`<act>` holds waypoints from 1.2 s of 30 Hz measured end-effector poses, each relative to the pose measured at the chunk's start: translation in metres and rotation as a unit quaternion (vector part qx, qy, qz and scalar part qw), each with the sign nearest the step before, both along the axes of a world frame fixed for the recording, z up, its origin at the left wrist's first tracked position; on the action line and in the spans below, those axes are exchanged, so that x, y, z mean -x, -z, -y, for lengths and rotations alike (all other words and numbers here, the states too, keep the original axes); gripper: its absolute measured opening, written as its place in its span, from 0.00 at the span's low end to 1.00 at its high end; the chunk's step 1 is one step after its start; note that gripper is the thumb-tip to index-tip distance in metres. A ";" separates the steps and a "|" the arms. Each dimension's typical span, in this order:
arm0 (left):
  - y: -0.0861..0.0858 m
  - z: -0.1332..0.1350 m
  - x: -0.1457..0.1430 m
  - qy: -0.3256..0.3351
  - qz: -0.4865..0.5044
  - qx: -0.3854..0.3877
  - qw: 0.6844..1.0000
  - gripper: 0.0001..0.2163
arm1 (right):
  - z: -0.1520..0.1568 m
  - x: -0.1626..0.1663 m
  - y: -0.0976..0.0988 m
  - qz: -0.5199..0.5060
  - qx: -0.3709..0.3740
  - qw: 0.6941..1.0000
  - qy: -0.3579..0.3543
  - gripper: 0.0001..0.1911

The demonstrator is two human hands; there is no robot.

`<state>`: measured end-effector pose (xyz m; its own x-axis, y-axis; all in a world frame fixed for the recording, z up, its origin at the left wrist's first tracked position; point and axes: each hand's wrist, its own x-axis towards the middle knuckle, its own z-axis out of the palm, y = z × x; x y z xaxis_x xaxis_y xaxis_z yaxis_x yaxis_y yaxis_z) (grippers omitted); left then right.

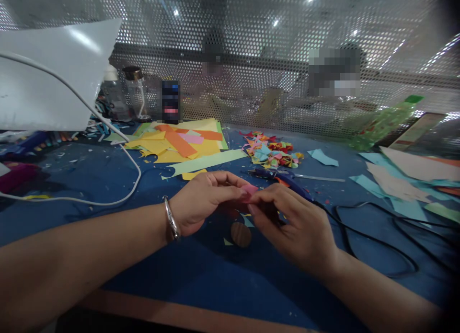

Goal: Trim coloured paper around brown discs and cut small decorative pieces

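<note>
Between my two hands is a small piece of pink paper [249, 189], pinched from both sides above the blue table. My left hand [204, 199], with a silver bangle at the wrist, closes its thumb and fingers on the paper's left side. The fingertips of my right hand [294, 220] meet at its right edge. Below them a round brown wooden disc [241, 234] lies on the table [201, 280], beside small paper scraps. Just beyond my right hand rests a blue glue gun [296, 185] with a clear glue stick [321, 178] behind it.
Yellow and orange paper sheets [172, 143] and a pile of small folded colourful pieces [271, 151] lie farther back. Blue and beige paper [395, 184] is at right, near a black cable [370, 256]. A white cable [132, 179] loops at left. A perforated metal screen [244, 93] stands behind.
</note>
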<state>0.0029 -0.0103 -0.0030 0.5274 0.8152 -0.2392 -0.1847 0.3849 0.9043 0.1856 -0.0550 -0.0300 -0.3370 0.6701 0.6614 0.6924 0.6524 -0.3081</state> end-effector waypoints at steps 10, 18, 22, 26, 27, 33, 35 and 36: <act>0.002 0.002 -0.001 -0.005 0.018 -0.034 0.999 0.01 | 0.001 0.005 -0.008 -0.068 0.055 0.994 0.062 0.04; -0.001 0.003 -0.003 -0.012 0.001 -0.018 1.000 0.02 | 0.000 0.005 -0.008 -0.105 0.087 0.989 0.052 0.03; -0.002 0.003 -0.003 -0.016 -0.009 -0.022 1.000 0.03 | -0.001 0.004 -0.009 -0.107 0.110 0.987 0.050 0.04; -0.001 0.002 -0.003 -0.016 -0.016 -0.027 0.999 0.03 | -0.002 0.004 -0.008 -0.115 0.129 0.984 0.049 0.05; -0.001 0.002 -0.003 -0.015 -0.019 -0.028 0.999 0.03 | -0.002 0.003 -0.007 -0.117 0.131 0.983 0.048 0.06; 0.001 0.002 -0.003 -0.007 -0.037 -0.062 0.997 0.03 | -0.001 0.003 -0.008 -0.121 0.149 0.981 0.037 0.06; 0.000 0.003 -0.002 -0.009 -0.048 -0.081 0.995 0.03 | -0.001 0.004 -0.009 -0.125 0.157 0.979 0.035 0.06; 0.000 0.003 -0.002 -0.009 -0.055 -0.089 0.994 0.03 | -0.001 0.005 -0.009 -0.127 0.162 0.978 0.035 0.07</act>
